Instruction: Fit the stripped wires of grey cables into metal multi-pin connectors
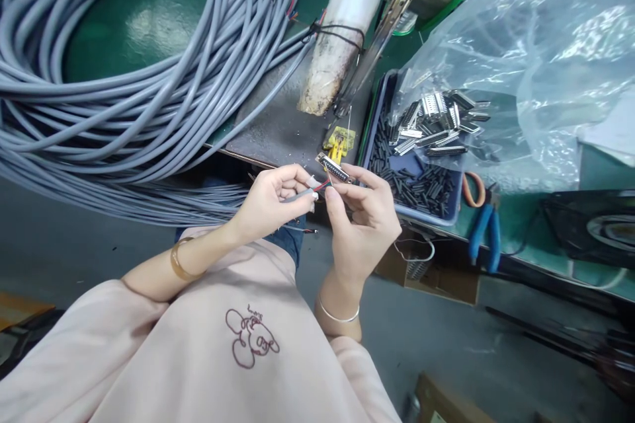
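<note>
My left hand (278,201) is closed around the end of a grey cable (299,195), with thin red and dark wires (322,185) coming out of its tip. My right hand (364,215) pinches at these wires between thumb and fingers. Just above the right fingertips is a metal-rimmed multi-pin connector (334,168), tilted, close against the index finger. Behind it stands a small yellow clamp (337,143) on the dark work plate (268,129). Whether the connector rests in the clamp or against the finger cannot be told.
Bundled grey cables (149,112) cover the left. A soldering iron (381,33) hangs beside a wrapped white post (330,46). Right of them, a blue bin (450,215) contains black sleeves (411,182) and connectors (436,119) under plastic film (536,66). Blue-handled pliers (486,231) lie near the bench edge.
</note>
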`<action>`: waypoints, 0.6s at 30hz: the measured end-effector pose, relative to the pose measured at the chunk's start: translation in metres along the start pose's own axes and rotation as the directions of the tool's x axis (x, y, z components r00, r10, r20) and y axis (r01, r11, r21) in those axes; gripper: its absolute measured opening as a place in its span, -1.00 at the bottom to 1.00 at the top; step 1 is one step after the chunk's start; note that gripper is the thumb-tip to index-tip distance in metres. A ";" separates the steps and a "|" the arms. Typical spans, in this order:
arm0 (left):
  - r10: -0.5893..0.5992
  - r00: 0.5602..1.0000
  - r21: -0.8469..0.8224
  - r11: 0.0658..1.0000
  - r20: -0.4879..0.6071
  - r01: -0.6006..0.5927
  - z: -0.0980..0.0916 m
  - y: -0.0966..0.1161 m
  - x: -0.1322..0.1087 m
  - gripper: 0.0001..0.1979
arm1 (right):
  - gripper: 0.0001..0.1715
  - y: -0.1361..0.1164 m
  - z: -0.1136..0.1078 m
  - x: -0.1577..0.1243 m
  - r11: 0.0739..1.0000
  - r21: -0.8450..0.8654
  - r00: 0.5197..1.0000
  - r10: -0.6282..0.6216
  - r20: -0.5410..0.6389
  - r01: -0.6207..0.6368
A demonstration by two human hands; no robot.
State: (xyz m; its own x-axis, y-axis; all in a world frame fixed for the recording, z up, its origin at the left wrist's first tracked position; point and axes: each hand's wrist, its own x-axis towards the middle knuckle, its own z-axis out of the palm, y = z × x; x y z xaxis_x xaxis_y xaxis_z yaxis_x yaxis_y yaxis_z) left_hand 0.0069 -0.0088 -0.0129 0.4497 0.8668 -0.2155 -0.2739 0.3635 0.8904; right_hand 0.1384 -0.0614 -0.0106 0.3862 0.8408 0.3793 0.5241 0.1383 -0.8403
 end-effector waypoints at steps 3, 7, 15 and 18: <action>0.026 1.000 0.002 1.000 0.017 -0.026 -0.001 -0.001 0.000 -0.83 | -0.96 0.001 0.001 -0.001 1.000 0.001 1.000 -0.008 0.001 0.008; 0.028 1.000 0.031 0.999 0.010 -0.028 -0.001 0.000 -0.001 -0.85 | -0.97 0.003 0.000 -0.001 0.999 0.024 1.000 -0.021 -0.011 0.021; 0.034 0.999 0.022 0.999 0.017 -0.034 -0.001 -0.002 -0.001 -0.86 | -0.97 0.005 0.000 -0.002 0.999 0.027 0.999 -0.033 0.015 0.033; 0.030 0.999 0.022 0.999 0.014 -0.030 -0.001 -0.002 -0.001 -0.85 | -0.98 0.005 0.000 -0.002 0.999 0.028 0.999 -0.045 0.005 0.045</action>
State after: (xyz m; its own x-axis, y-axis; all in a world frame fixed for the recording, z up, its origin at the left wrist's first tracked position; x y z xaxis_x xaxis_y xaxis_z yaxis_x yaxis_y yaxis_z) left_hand 0.0060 -0.0098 -0.0154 0.4532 0.8724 -0.1831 -0.2689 0.3296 0.9050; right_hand 0.1403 -0.0620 -0.0159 0.3586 0.8361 0.4152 0.5199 0.1906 -0.8327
